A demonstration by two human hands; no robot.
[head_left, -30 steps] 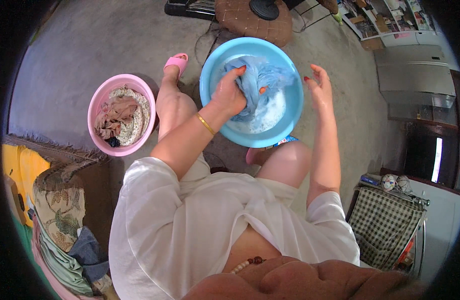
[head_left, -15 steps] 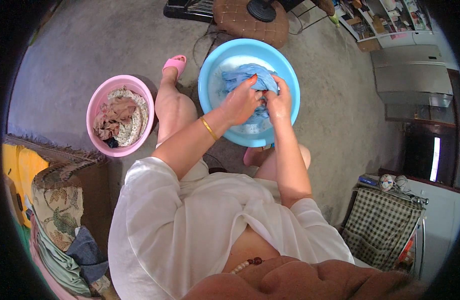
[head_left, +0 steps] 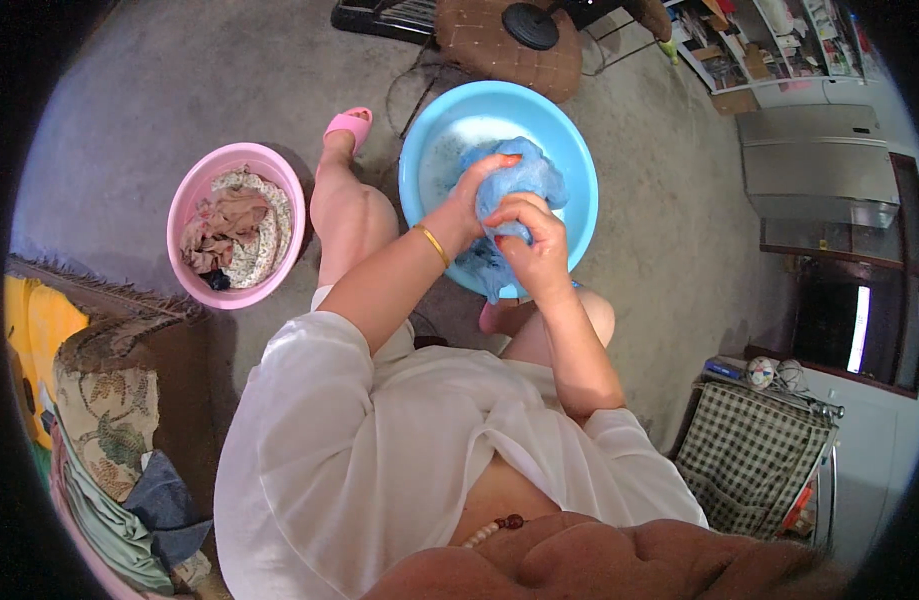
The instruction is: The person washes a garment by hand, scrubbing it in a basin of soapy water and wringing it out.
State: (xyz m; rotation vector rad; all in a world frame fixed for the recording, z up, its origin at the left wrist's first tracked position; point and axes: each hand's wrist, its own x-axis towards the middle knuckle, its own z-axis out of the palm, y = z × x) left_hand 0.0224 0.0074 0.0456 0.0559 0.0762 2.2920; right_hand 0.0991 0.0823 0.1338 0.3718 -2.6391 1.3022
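A blue basin (head_left: 416, 150) of soapy water stands on the floor in front of my knees. Bunched over it is a wet blue cloth (head_left: 524, 180), part of it trailing down toward the basin's near rim. My left hand (head_left: 469, 200), below a gold bangle (head_left: 432, 245), grips the cloth from its left side with the thumb along the top. My right hand (head_left: 536, 245) is closed round a lower fold, fingers curled over it. The parts of the cloth under both palms are hidden.
To the left, a pink basin (head_left: 176, 208) holds floral and brownish-pink clothes (head_left: 224, 225). A brown cushioned seat (head_left: 479, 50) sits just beyond the blue basin. A sofa (head_left: 169, 370) is at lower left, a checkered-cloth-covered rack (head_left: 749, 455) at lower right.
The cloth has been gathered up into a bunch and pulled nearer, with an end now at the near rim. My right hand has moved down and left and curled over it.
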